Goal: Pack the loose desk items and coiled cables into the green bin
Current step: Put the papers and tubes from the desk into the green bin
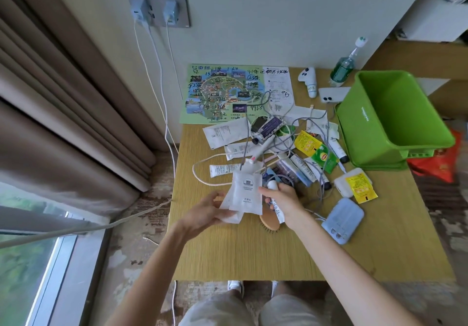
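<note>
Both forearms reach in over the worktop's near edge. The left hand [210,211] curls under a white sachet [247,194], held above the worktop's middle. It looks light, limp and slick, best pinched at a sealed edge, and its long axis runs near-to-far. The right hand [286,203] grips 1 small tube [278,213], cap toward the far edge. The green bin [379,128] sits by the far right corner
</note>
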A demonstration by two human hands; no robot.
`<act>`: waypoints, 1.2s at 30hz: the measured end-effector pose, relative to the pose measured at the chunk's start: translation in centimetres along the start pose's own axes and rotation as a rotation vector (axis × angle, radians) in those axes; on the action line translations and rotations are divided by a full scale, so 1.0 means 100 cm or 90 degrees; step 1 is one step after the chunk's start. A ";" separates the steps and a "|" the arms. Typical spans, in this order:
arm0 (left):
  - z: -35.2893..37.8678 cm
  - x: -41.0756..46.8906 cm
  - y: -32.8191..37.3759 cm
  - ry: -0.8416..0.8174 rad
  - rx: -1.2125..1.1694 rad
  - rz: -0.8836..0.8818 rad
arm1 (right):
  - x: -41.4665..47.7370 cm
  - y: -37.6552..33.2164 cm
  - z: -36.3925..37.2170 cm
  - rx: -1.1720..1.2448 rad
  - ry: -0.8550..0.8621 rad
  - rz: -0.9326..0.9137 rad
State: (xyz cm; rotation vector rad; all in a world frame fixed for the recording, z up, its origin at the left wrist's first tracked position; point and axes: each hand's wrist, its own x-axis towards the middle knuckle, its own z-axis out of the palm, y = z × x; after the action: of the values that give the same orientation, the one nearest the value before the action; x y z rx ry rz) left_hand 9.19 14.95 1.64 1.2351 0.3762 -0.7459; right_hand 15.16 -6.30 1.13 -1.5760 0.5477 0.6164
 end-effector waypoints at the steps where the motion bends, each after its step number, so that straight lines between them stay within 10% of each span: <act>1: 0.001 -0.002 0.002 -0.019 -0.011 -0.009 | 0.000 0.000 0.002 -0.009 0.011 -0.010; 7: 0.008 0.001 0.007 -0.123 -0.067 -0.060 | -0.004 0.001 0.013 -0.057 0.068 -0.073; 19: 0.014 -0.011 -0.003 0.072 0.104 -0.031 | -0.014 0.017 0.002 -0.351 0.062 -0.107; 36: 0.036 -0.131 -0.044 0.314 0.178 0.072 | -0.082 0.044 0.051 -0.127 -0.372 0.101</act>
State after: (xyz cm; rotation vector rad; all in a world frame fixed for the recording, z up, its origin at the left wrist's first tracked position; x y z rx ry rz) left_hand -3.61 14.99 7.86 1.6944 0.6126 -0.3970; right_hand 5.84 -1.70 3.07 -1.4485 0.1727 1.2298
